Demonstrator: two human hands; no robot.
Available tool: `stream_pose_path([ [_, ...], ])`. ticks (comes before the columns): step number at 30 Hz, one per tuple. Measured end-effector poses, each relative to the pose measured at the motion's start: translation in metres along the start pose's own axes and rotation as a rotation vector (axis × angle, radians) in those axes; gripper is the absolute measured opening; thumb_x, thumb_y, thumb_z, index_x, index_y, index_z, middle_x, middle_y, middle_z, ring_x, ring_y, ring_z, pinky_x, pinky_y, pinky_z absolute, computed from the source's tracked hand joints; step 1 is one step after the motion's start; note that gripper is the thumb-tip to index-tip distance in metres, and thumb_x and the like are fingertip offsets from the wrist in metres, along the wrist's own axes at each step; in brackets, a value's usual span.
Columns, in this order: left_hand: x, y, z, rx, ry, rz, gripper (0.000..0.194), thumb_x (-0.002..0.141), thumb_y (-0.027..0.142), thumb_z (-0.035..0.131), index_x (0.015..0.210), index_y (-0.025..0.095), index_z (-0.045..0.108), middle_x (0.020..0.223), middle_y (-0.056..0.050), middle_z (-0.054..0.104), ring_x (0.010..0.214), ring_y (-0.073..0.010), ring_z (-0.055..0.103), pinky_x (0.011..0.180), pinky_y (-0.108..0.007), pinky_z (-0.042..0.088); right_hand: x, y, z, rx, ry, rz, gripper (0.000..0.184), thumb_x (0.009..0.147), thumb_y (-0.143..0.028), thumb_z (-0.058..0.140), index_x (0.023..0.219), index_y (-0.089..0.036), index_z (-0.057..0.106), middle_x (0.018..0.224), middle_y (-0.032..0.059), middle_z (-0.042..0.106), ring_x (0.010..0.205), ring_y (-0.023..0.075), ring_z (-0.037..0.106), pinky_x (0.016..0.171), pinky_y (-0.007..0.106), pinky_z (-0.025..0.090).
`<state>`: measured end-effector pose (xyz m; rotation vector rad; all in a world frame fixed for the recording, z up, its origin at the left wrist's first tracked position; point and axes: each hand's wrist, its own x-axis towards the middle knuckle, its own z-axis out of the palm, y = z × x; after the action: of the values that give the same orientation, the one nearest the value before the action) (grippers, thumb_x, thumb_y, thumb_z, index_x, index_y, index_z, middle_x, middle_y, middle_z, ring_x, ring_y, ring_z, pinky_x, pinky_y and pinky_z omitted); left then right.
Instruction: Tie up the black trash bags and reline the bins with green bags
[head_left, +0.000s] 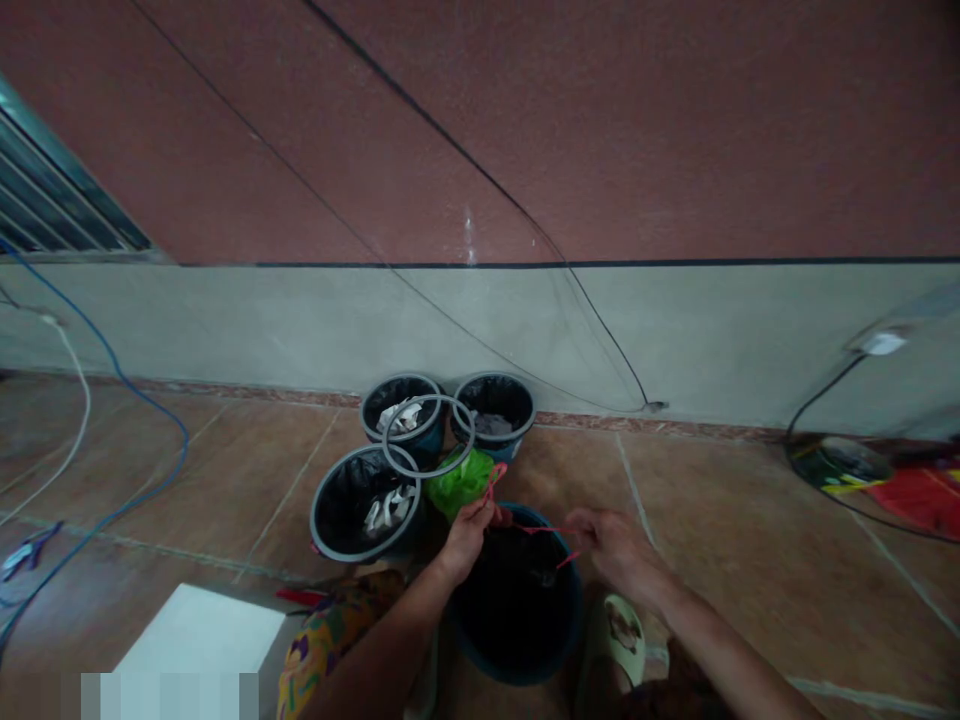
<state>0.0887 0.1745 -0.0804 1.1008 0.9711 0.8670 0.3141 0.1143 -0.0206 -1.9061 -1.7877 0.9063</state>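
Observation:
Between my feet stands a dark blue bin [517, 655] with a black garbage bag [514, 600] inside it. A thin red drawstring [541, 529] runs across the top of the bag. My left hand [466, 538] is closed on this string at the bin's far left rim, with a red loop sticking up above the fingers. At the right rim, my right hand [611, 548] pinches the string's other side, and the line between the hands looks stretched. Just beyond my left hand lies a crumpled light green plastic bag [461, 482]. A loose grey ring [428, 475] leans over neighbouring bins.
Three bins lined with black bags, front left [319, 515], back left [431, 440] and back right [517, 445], hold pale crumpled waste. A white box [210, 625] stands at lower left. A blue hose [146, 500] and cables cross the floor. Red material [919, 497] lies far right.

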Motion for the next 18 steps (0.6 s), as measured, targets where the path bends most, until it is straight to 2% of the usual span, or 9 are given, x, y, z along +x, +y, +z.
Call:
stream_pose_path([
  [2,0.006,0.005,0.005,0.102,-0.114,0.006,0.044,0.087,0.056,0.048,0.065,0.019,0.057,0.066,-0.002,0.062,0.066,-0.0157,0.058,0.075,-0.032,0.048,-0.005,-0.015,-0.007,-0.063,-0.035,-0.079,0.027,0.084,-0.019,0.045,0.091,-0.026,0.07,0.083,0.0025,0.074,0.08,0.019,0.066,0.074,0.031,0.044],
  [4,0.011,0.009,0.011,0.272,-0.201,0.025,0.045,0.091,0.053,0.043,0.066,0.019,0.057,0.06,0.001,0.056,0.059,-0.0131,0.051,0.067,-0.029,0.046,-0.004,-0.036,-0.008,-0.03,-0.059,-0.175,0.03,0.086,-0.018,0.043,0.093,-0.026,0.071,0.086,0.0021,0.074,0.081,0.0186,0.067,0.074,0.031,0.044],
  [6,0.015,0.01,0.017,0.423,-0.255,0.075,0.04,0.093,0.046,0.041,0.072,0.018,0.06,0.065,0.0,0.059,0.063,-0.0133,0.053,0.069,-0.028,0.047,0.001,-0.053,-0.005,0.063,-0.057,-0.258,0.03,0.086,-0.017,0.043,0.092,-0.025,0.071,0.088,0.0023,0.073,0.083,0.0181,0.066,0.076,0.03,0.045],
  [8,0.016,0.009,0.019,0.52,-0.313,0.152,0.031,0.094,0.037,0.042,0.086,0.017,0.064,0.083,-0.002,0.068,0.079,-0.0155,0.059,0.081,-0.03,0.048,0.008,-0.06,0.001,0.177,-0.039,-0.292,0.028,0.086,-0.018,0.045,0.091,-0.024,0.071,0.09,0.0027,0.074,0.083,0.0176,0.066,0.077,0.03,0.046],
  [11,0.015,0.008,0.018,0.606,-0.455,0.189,0.027,0.091,0.025,0.041,0.096,0.017,0.067,0.101,-0.005,0.071,0.095,-0.0177,0.062,0.091,-0.031,0.048,0.021,-0.054,0.012,0.33,-0.041,-0.248,0.022,0.084,-0.022,0.05,0.091,-0.023,0.071,0.085,0.0022,0.073,0.08,0.0167,0.065,0.074,0.029,0.048],
  [15,0.013,0.014,0.015,0.737,-0.687,0.155,0.029,0.083,0.015,0.045,0.102,0.019,0.067,0.103,-0.003,0.071,0.094,-0.0169,0.063,0.089,-0.029,0.048,0.04,-0.033,0.024,0.556,-0.072,-0.114,0.016,0.081,-0.03,0.057,0.087,-0.02,0.068,0.071,-0.0003,0.068,0.064,0.0135,0.061,0.063,0.027,0.047],
  [18,0.016,0.015,0.017,0.782,-0.68,0.141,0.023,0.084,0.02,0.052,0.1,0.019,0.068,0.096,-0.002,0.07,0.088,-0.0162,0.062,0.085,-0.028,0.048,0.052,-0.025,0.032,0.702,-0.122,-0.049,0.022,0.078,-0.036,0.06,0.091,-0.019,0.066,0.071,-0.0006,0.067,0.062,0.0134,0.061,0.062,0.028,0.049],
])
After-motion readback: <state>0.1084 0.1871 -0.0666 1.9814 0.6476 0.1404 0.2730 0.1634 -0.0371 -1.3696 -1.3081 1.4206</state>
